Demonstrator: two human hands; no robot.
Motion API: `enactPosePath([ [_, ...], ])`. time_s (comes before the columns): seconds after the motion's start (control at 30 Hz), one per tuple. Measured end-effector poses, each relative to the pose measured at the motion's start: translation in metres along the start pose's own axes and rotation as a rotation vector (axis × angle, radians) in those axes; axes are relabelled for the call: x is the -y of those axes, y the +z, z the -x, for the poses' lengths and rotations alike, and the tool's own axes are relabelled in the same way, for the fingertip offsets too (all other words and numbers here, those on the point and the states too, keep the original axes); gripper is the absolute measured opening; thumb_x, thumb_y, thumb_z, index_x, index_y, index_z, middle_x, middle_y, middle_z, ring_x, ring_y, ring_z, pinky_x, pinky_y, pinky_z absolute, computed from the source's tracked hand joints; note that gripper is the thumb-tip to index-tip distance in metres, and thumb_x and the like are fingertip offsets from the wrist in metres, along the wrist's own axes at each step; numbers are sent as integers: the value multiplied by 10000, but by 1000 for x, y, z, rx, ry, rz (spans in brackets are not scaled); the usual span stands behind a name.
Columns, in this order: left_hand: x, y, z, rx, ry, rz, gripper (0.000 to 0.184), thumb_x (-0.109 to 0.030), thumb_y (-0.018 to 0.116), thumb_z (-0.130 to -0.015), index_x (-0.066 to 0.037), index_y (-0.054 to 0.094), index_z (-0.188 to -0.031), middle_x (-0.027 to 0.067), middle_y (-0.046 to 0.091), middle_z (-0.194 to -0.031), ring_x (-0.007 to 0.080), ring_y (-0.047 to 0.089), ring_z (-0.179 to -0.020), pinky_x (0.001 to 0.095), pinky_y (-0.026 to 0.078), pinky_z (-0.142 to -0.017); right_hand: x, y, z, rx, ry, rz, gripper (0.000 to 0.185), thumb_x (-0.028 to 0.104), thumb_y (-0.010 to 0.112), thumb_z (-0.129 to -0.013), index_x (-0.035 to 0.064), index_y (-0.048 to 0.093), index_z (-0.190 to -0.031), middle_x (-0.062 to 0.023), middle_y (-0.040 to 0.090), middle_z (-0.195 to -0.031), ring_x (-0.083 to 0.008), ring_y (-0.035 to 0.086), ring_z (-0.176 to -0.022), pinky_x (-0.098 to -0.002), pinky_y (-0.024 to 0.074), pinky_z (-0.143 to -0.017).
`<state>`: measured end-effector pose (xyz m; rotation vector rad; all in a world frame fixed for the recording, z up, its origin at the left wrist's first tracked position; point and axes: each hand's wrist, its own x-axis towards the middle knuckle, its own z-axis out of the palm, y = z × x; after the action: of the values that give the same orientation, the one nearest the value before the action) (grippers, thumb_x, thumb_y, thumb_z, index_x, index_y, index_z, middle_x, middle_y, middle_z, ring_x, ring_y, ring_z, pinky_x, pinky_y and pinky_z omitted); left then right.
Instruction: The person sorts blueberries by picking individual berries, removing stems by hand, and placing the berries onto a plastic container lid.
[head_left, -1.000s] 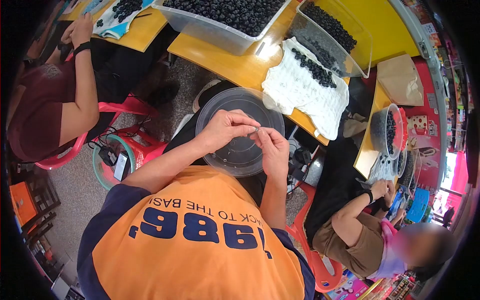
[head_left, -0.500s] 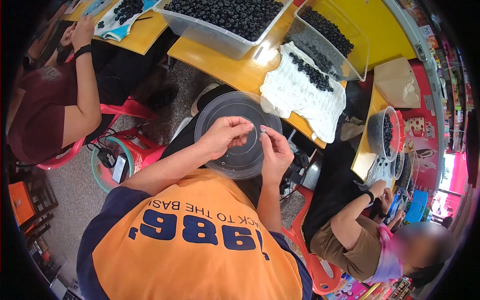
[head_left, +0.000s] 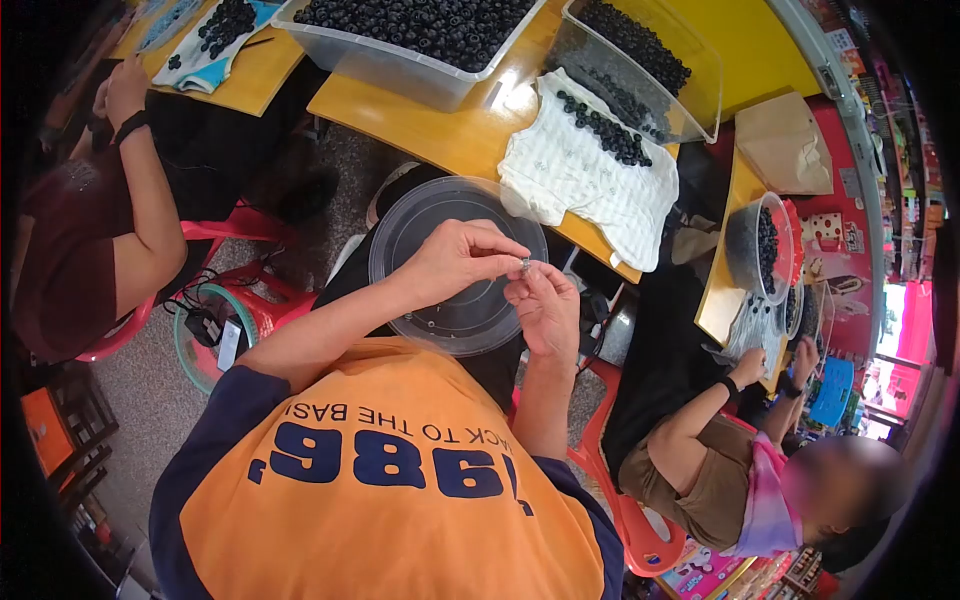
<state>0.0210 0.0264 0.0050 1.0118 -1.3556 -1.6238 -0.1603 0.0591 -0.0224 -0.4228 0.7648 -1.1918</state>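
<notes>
My left hand (head_left: pixel 455 262) and my right hand (head_left: pixel 543 305) meet fingertip to fingertip, pinched at a tiny shiny piece (head_left: pixel 525 264). Which fingers bear it is hard to tell, and its shape is too small to make out. Below both hands, a round clear plastic basin (head_left: pixel 395 240) rests on my lap, with a few tiny bits on its bottom. Up and to the right of my hands, a white patterned cloth (head_left: pixel 570 165) lies over the table edge with a row of small black round pieces on it.
Large clear bins (head_left: pixel 430 90) of black pieces stand on the yellow table (head_left: pixel 370 110). A person in dark red (head_left: pixel 75 240) sits at the left, another in brown (head_left: pixel 690 465) at the right. Below the left person's stool is a green-rimmed basket (head_left: pixel 185 345) with a phone.
My hands were apart half a second ago and have come back together at the fingertips. The view has shifted slightly. The right-hand person's hands have moved apart.
</notes>
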Motion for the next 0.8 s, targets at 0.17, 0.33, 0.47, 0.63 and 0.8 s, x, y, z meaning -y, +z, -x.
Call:
enactPosePath([
  [0.17,-4,-4,2,29,99,-216,149,-82,667,-822,-25,706,-954,41,616,-831,108,579,-766,225,453,-651,-2,-3,-1,-11,55,31,108,11,627,-854,-39,641,-949,-113,664,-862,-145,607,-722,-267,490,-672],
  [0.33,2,0,6,-112,226,-307,140,-115,674,-809,-20,698,-910,56,611,-801,131,589,-707,252,455,-631,-10,6,0,-143,-161,332,123,-17,648,-829,-36,647,-950,-72,662,-868,-102,605,-757,-206,479,-694],
  [0.47,8,6,9,-181,112,-138,135,-106,671,-813,-12,695,-907,53,613,-799,118,585,-695,244,450,-622,-9,23,4,-207,-317,560,128,0,652,-833,-41,650,-954,-60,659,-868,-82,584,-746,-187,461,-683],
  [0.63,13,6,11,-167,113,-132,135,-94,668,-814,-13,697,-918,54,617,-794,111,588,-706,240,450,-615,-8,14,4,-122,-24,228,122,51,610,-881,-42,654,-947,-66,658,-862,-75,521,-705,-196,426,-651],
  [0.8,14,7,14,-179,217,-191,129,-94,669,-815,-14,702,-910,51,612,-781,107,581,-689,237,445,-603,-11,12,6,-55,-93,293,130,57,606,-885,-47,658,-942,-64,658,-852,-74,514,-700,-200,421,-646],
])
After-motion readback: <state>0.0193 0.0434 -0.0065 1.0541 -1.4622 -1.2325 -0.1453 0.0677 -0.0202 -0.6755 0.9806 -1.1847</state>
